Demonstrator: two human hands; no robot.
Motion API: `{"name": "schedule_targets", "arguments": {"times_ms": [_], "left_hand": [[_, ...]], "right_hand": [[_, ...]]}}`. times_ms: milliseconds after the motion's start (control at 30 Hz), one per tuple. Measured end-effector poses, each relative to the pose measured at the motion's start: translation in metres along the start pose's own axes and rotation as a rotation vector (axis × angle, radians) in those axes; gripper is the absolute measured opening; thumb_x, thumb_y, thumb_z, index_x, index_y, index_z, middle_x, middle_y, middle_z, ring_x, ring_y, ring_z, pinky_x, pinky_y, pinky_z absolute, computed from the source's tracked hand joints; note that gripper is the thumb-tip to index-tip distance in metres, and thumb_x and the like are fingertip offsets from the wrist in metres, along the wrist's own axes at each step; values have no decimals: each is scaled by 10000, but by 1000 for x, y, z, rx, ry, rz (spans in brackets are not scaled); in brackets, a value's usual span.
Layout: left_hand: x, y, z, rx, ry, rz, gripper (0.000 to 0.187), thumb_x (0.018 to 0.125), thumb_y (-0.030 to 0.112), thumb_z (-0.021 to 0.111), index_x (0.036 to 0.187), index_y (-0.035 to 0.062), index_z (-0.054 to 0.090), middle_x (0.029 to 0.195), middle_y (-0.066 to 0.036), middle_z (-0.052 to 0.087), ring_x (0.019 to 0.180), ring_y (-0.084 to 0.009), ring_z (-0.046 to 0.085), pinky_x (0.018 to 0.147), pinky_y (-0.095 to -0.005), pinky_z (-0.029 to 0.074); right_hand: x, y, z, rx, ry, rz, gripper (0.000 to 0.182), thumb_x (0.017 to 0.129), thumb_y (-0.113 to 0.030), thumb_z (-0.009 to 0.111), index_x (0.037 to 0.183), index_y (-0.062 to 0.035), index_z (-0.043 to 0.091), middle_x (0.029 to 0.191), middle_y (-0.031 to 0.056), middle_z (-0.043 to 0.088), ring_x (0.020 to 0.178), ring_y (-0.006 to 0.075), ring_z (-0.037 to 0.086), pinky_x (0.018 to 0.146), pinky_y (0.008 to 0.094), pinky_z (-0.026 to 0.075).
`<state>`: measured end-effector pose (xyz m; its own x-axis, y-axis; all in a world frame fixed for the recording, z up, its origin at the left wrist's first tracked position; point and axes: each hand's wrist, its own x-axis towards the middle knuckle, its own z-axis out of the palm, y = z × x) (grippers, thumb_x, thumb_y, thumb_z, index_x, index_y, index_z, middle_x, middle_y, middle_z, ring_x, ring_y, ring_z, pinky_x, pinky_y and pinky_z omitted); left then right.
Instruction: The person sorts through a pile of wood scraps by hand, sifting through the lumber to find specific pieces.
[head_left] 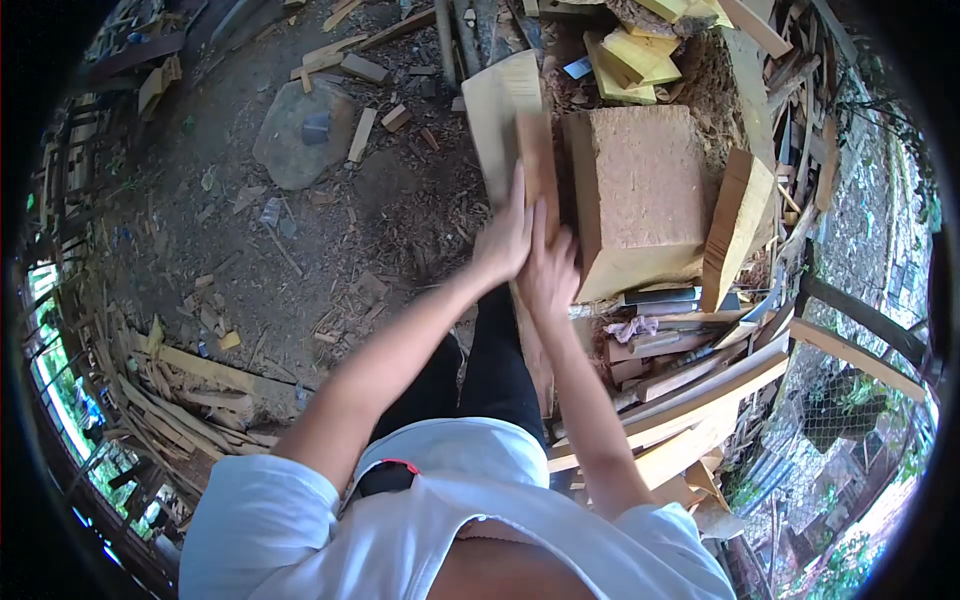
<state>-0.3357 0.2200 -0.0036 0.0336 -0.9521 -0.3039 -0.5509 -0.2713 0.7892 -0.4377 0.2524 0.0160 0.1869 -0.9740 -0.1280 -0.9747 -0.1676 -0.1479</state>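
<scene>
A pale wooden board (494, 110) with a narrow brown side (537, 150) stretches away in front of me, its middle partly smeared by motion. My left hand (503, 240) presses against its near end, closed on it with the fingers pointing up along the wood. Right beside it, my right hand (549, 272) is wrapped round the same near end. The two hands touch or nearly touch. The palms and the board's lowest part are hidden. Just right of the hands stands a big squared wooden block (645, 175).
A thick wedge-shaped offcut (738, 225) leans at the block's right. Yellowish wood pieces (630, 65) lie behind it. Stacked planks (690, 395) fill the near right. A flat stone (300, 140) sits on the dirt floor at left, among scraps. More planks (215, 375) lie at lower left.
</scene>
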Motion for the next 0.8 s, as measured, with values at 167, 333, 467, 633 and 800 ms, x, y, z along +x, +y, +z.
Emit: {"name": "schedule_targets", "arguments": {"times_ms": [167, 333, 467, 633, 800], "left_hand": [[-103, 8, 32, 28, -41, -218, 725, 974, 365, 378, 1484, 68, -43, 812, -288, 633, 604, -448, 603, 493, -549, 456], [-44, 8, 0, 23, -64, -281, 718, 972, 328, 384, 1488, 88, -54, 728, -253, 618, 592, -436, 589, 516, -535, 446], [59, 0, -39, -86, 24, -135, 639, 995, 296, 338, 1493, 105, -13, 1053, -361, 576, 869, -497, 602, 753, -525, 490], [156, 8, -72, -331, 69, -176, 654, 942, 192, 413, 1487, 50, 81, 1350, -311, 417, 1188, -428, 478, 990, -428, 404], [126, -25, -31, -177, 229, -1, 592, 971, 239, 386, 1484, 90, 132, 1350, -313, 397, 1216, -426, 448, 1003, -455, 371]], "right_hand": [[-86, 24, 1, -17, -72, -110, 690, 816, -198, 562, 1460, -152, 316, 920, 163, 479, 809, 316, 552, 644, 367, 516], [-17, 7, -3, -81, -41, -165, 674, 829, -201, 537, 1464, -181, 311, 912, 143, 489, 835, 295, 566, 595, 326, 527], [78, -20, -6, 10, -22, -95, 737, 832, -163, 557, 1491, -196, 230, 938, 148, 466, 838, 310, 538, 521, 350, 519], [159, -33, -1, 149, 22, -56, 778, 838, -189, 575, 1501, -230, 170, 1019, 166, 447, 942, 337, 496, 694, 420, 523], [120, -24, -2, 94, 68, -68, 809, 813, -219, 606, 1499, -233, 179, 1081, 179, 461, 949, 338, 520, 672, 390, 537]]}}
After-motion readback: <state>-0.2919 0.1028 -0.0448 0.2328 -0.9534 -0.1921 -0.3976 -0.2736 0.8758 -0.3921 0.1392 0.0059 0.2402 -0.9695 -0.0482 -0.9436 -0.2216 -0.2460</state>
